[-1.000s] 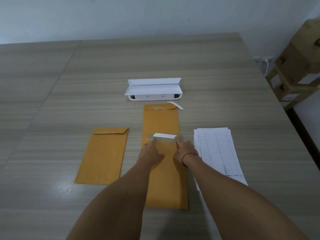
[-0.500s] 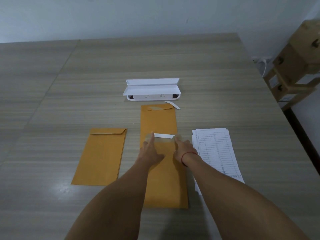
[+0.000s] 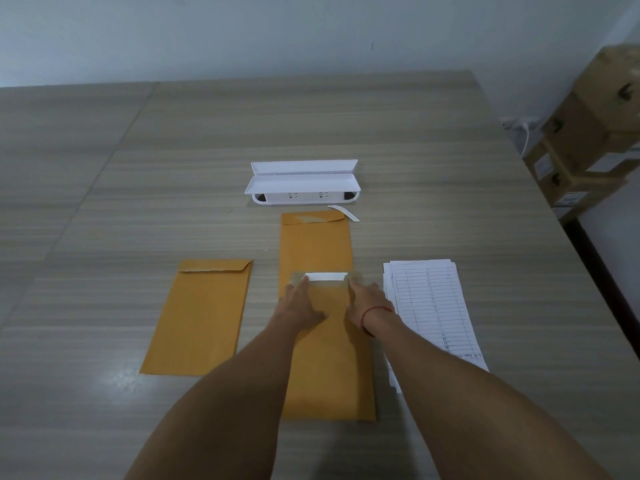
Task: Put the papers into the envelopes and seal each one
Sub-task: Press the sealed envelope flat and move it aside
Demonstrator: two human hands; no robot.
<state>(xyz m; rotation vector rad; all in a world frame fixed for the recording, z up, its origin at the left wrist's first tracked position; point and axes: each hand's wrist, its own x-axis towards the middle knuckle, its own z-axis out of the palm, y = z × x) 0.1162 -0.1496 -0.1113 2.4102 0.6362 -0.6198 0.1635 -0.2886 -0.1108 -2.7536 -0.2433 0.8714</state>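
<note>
Both hands lie flat on the nearest brown paper envelope, at the near middle of the grey wood-grain table. The left hand and right hand (a red cord circles its wrist) press straight, close-set fingers onto the ends of the envelope's flap, either side of a white adhesive strip. A stack of white printed papers lies just right; a second brown envelope lies left.

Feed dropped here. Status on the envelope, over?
Left hand and right hand touching flap corners of near envelope. Unsealed, white strip showing. Paper stack alongside, not blocking.
</note>
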